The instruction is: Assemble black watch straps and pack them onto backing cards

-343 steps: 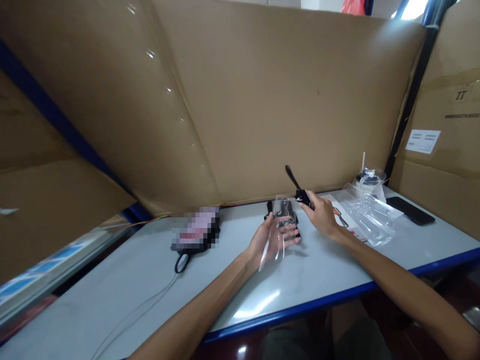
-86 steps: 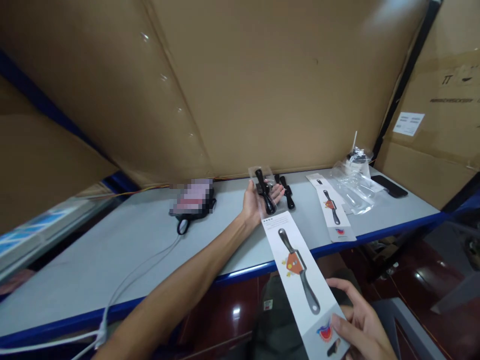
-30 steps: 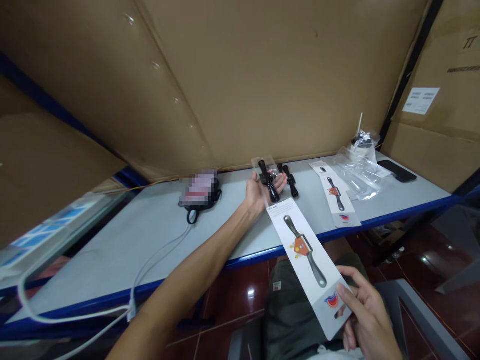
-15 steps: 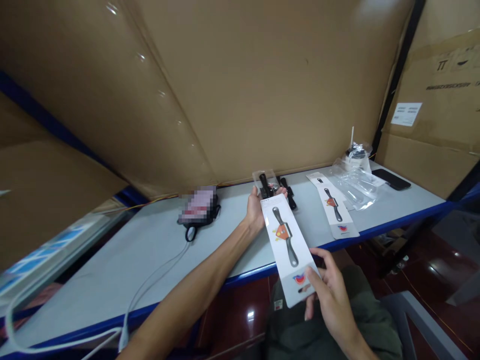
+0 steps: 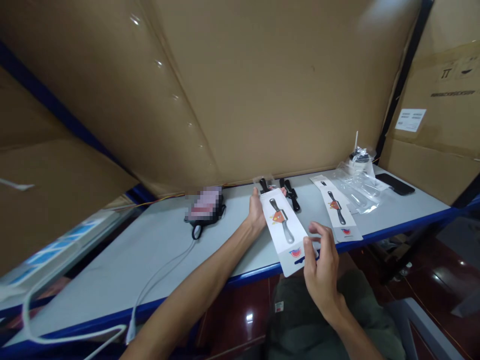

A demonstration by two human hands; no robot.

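My left hand (image 5: 256,210) is closed around a clear plastic blister pack (image 5: 270,182) with a black-handled spokeshave (image 5: 264,186) inside. In front of it, a white printed card (image 5: 279,240) slants down toward me, its upper end against the pack and partly covering my left fingers. The card shows a picture of a spokeshave and a red and blue logo. My right hand (image 5: 322,265) is at the card's lower right edge, thumb and bent fingers pinching it there. Just beyond the card, black spokeshaves (image 5: 291,195) lie loose on the table.
On the right of the table (image 5: 165,270) lie printed cards (image 5: 339,212), empty clear plastic packaging (image 5: 362,192) and a black phone (image 5: 395,184). A wrapped white container (image 5: 360,160) stands behind. A dark pouch (image 5: 204,212) with a cable is at the left. Cardboard (image 5: 262,90) walls the back.
The card's lower end has come up, and my right hand has risen with it, its grip shifting to the right edge. My left hand still holds the pack.
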